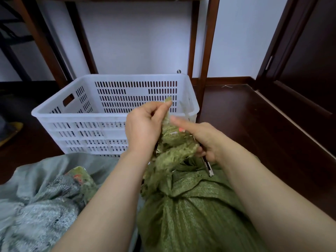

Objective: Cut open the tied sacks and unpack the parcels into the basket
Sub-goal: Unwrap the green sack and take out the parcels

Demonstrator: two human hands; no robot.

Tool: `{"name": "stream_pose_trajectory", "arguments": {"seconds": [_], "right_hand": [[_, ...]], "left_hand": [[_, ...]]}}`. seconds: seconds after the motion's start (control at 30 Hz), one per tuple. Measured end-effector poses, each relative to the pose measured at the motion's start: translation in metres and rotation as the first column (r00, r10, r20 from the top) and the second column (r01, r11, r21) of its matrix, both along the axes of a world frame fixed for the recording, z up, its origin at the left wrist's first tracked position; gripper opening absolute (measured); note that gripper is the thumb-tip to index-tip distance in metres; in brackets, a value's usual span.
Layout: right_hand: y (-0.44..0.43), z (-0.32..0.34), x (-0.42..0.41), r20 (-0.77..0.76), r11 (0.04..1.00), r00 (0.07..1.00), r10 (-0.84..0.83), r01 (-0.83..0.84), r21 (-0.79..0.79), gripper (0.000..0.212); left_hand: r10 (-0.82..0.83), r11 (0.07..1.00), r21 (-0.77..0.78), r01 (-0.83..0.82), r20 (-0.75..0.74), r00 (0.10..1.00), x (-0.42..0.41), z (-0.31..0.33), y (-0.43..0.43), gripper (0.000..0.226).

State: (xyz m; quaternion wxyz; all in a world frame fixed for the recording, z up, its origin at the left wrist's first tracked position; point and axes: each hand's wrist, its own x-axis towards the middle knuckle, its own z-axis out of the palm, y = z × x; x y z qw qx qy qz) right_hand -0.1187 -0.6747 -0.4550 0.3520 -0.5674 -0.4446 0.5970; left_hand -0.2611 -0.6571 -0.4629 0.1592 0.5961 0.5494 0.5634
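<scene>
Sack progress, since someone asked.

**nosy_neighbour:** which step are you at?

**me:** Cutting. Green sack [190, 215] is at 6 o'clock, right in front of me, and its neck [174, 148] is tied and not open yet. My left hand [143, 128] pinches the loose tail and holds it up. My right hand [205, 140] is wrapped round the cutter [207, 167], index finger sticking out straight.

**nosy_neighbour:** and the basket?

**me:** White basket [72, 115] at 12 o'clock, past my hands, with no parcels in it that I can see. Grey sack [36, 215] is at 8 o'clock. Next, I reckon the blade goes through the tie below my left fingers, cutting away from them. The edge is too blurry to place.
</scene>
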Motion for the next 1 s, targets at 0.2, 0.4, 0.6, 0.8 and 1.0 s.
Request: {"name": "stream_pose_trajectory", "arguments": {"seconds": [0.2, 0.4, 0.6, 0.8, 1.0], "right_hand": [[0.004, -0.003, 0.007, -0.221, 0.977, 0.96, -0.174, 0.196, 0.08, 0.023], [0.006, -0.003, -0.001, -0.362, 0.968, 0.904, -0.227, 0.251, 0.019, 0.031], [-0.001, -0.006, -0.014, -0.289, 0.992, 0.951, -0.112, 0.126, 0.029, 0.019], [-0.004, -0.019, -0.037, -0.331, 0.984, 0.932, -0.145, 0.17, 0.05, 0.024], [-0.008, -0.025, -0.033, -0.221, 0.993, 0.972, -0.082, 0.099, 0.067, 0.021]], "left_hand": [[-0.405, 0.842, -0.271, 0.466, 0.253, 0.879, -0.007, 0.009, -0.008, 0.057], [-0.315, 0.947, 0.056, 0.317, -0.036, 0.948, -0.004, -0.012, 0.001, 0.01], [-0.173, 0.98, 0.089, 0.176, -0.042, 0.984, -0.005, -0.01, 0.0, 0.016], [0.013, 0.958, -0.281, 0.063, 0.261, 0.965, -0.009, -0.03, 0.012, 0.038], [0.041, 0.896, -0.413, 0.165, 0.447, 0.894, -0.007, -0.041, 0.013, 0.031]]}}
